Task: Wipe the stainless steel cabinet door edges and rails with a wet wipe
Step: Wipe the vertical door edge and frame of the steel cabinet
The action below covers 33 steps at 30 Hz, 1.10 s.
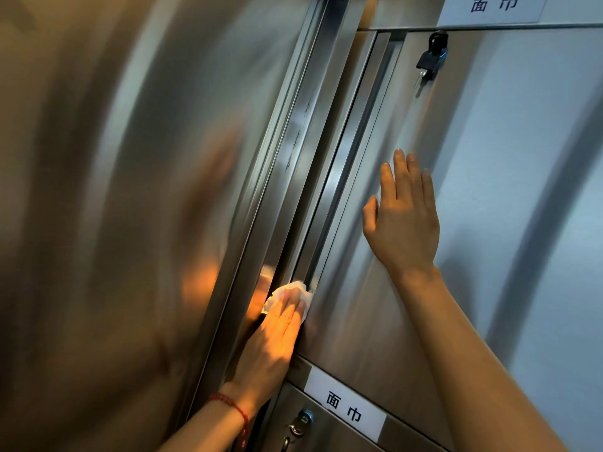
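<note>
A stainless steel cabinet fills the view, with a vertical rail (303, 151) running between a large left door (146, 190) and a right door (408, 109). My left hand (277, 334) presses a white wet wipe (287, 290) with straight fingers against the left edge of the right door, low on the rail. My right hand (403, 220) lies flat with straight fingers on the face of the right door, higher up.
A black key (430, 57) hangs in a lock at the top of the right door. White labels (346, 406) with printed characters mark the frame strips. A second lock with a key (301, 422) sits on the lower door.
</note>
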### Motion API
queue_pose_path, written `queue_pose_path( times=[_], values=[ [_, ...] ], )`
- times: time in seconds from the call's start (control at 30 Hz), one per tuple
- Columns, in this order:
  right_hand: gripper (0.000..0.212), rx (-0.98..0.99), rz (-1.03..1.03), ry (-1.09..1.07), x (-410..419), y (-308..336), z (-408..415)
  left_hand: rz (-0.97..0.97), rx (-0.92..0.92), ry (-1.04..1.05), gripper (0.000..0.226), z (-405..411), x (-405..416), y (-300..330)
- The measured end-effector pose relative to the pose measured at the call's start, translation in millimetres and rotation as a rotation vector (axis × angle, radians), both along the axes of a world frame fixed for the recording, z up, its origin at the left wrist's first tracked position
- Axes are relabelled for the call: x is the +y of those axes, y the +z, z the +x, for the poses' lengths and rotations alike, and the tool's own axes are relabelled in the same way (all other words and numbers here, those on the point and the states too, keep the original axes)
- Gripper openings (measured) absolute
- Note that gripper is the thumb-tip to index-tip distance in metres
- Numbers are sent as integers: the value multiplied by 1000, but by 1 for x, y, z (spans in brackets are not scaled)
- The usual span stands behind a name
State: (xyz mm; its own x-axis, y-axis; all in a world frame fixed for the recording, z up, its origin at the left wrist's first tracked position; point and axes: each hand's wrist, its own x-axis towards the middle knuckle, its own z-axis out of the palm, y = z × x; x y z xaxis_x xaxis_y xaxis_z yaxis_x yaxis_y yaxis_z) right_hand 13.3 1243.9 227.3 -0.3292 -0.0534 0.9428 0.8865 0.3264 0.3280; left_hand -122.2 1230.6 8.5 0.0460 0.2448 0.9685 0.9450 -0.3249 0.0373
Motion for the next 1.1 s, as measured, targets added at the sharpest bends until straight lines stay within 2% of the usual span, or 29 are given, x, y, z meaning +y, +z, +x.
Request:
queue_pose_path(
  times=[0.07, 0.17, 0.27, 0.33, 0.5, 0.6, 0.7, 0.87, 1.1],
  values=[
    [47, -2, -3, -1, 0, 0, 0, 3, 49, -19, 46, -2, 1, 0],
    [47, 2, 4, 4, 0, 0, 0, 5, -46, -37, 54, 0, 1, 2],
    [47, 2, 0, 3, -1, 0, 0, -77, -26, -19, 44, 1, -5, -1],
    [47, 2, -3, 0, -1, 0, -1, -115, -13, -2, 49, 2, -7, 3],
    [47, 7, 15, 8, -1, 0, 0, -129, -170, 9, 39, 7, 0, 28],
    [47, 3, 6, -5, -1, 0, 0, -120, -89, 50, 40, 4, -5, 24],
    [48, 1, -5, -15, -1, 0, 0, -73, 16, 70, 56, 2, -10, 16],
    [48, -2, -8, -14, 0, 0, 0, -102, -27, 47, 41, 3, 1, 25],
    [48, -5, -5, -9, -1, 0, 0, -79, 11, 45, 42, 0, -2, 17]
  ],
)
